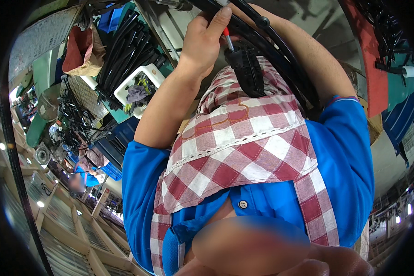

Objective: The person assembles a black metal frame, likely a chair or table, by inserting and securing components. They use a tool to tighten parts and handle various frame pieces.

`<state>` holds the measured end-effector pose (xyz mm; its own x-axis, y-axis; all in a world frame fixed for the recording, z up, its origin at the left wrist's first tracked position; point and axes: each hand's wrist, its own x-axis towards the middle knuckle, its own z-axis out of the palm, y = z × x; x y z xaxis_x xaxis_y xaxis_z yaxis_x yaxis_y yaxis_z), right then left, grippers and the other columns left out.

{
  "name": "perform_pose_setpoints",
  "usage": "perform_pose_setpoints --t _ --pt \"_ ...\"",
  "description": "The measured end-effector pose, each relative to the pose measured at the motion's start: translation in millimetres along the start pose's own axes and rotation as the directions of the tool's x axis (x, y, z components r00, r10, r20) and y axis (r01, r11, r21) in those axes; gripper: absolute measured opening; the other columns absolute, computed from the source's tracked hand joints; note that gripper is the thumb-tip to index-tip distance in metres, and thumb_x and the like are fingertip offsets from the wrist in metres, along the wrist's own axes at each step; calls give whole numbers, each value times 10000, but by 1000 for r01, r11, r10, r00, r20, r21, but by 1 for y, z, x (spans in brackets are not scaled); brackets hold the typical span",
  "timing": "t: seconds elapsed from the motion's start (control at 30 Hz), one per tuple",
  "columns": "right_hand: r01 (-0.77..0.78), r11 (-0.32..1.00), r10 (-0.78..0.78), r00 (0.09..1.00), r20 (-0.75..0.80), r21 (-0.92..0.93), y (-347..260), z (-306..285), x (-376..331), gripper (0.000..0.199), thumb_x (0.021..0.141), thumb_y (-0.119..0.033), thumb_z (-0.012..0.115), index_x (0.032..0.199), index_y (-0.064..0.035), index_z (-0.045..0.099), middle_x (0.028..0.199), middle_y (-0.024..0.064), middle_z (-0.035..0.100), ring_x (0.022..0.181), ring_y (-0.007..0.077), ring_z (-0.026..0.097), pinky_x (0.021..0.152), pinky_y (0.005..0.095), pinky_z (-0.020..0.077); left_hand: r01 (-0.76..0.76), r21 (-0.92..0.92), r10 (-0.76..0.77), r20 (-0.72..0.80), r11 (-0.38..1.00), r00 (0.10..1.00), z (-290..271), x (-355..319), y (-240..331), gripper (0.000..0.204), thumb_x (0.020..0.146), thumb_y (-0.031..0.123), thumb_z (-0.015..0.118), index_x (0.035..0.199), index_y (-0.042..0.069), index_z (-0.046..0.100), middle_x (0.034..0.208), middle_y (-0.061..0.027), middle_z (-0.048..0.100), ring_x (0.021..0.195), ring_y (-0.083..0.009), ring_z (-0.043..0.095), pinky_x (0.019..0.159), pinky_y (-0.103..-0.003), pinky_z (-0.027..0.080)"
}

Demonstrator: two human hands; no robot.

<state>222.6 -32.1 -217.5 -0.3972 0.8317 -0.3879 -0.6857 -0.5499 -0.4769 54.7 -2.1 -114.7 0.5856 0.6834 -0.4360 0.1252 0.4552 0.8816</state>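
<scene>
At the top of the head view, my left hand [200, 46] is closed at a long black tube [255, 34], its thumb pressed along the tube's edge. My right hand [240, 14] is at the same tube, mostly behind it, with its fingers largely hidden. A second, thinner black tube [278, 43] with a round joint runs alongside. Below my left thumb a red piece [226, 31] with a short metal shaft points down at a black ribbed part [244, 69]. That dark part hangs in front of my checked apron [244, 133]; what holds it up is hidden.
On the left, a white bin [122, 92] holds cloth and gloves, beside a stack of black tubes [122, 50] and an open sack [83, 50]. A red panel [370, 69] and dark parts stand at right. Another person [85, 177] is far off at left.
</scene>
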Motion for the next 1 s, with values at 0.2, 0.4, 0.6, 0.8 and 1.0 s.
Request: perform_pose_setpoints --t 0.2,0.4,0.6,0.8,1.0 --pt "50 934 -23 997 79 -355 -6 10 -5 379 992 -377 507 1059 -38 661 772 73 651 675 158 643 601 272 522 -1 29 -1 58 1000 998 -4 -1 -1 490 1011 422 526 1108 -45 639 1007 -121 700 880 -193 678 793 -335 567" --pt "188 730 -86 979 185 -657 -4 26 -13 499 999 -510 468 1062 -55 663 659 41 621 577 115 621 531 233 492 -40 -30 43 81 999 996 -6 -7 -4 430 977 388 611 1108 -21 604 884 -86 675 715 -160 663 670 -276 555" --pt "163 766 -190 982 24 -621 -9 46 -33 416 1016 -430 492 1031 -47 654 729 47 655 635 107 631 537 239 502 -44 -58 46 32 997 998 -1 -18 3 449 974 389 619 1094 -44 606 863 -86 669 719 -154 654 622 -264 532" --pt "42 747 -63 998 -8 -664 -14 49 -41 375 1002 -383 537 1082 -32 642 789 58 661 706 110 639 601 256 524 -147 1 146 66 989 987 -8 -11 -8 414 977 368 616 1055 -39 620 844 -84 677 686 -136 646 606 -272 537" --pt "-35 371 -368 912 -181 -928 -7 22 -28 363 943 -364 619 1150 -65 621 973 142 683 807 252 671 747 405 570 -65 -14 65 4 998 998 1 -13 3 438 976 363 614 982 -74 656 850 -125 697 740 -203 697 632 -320 581"
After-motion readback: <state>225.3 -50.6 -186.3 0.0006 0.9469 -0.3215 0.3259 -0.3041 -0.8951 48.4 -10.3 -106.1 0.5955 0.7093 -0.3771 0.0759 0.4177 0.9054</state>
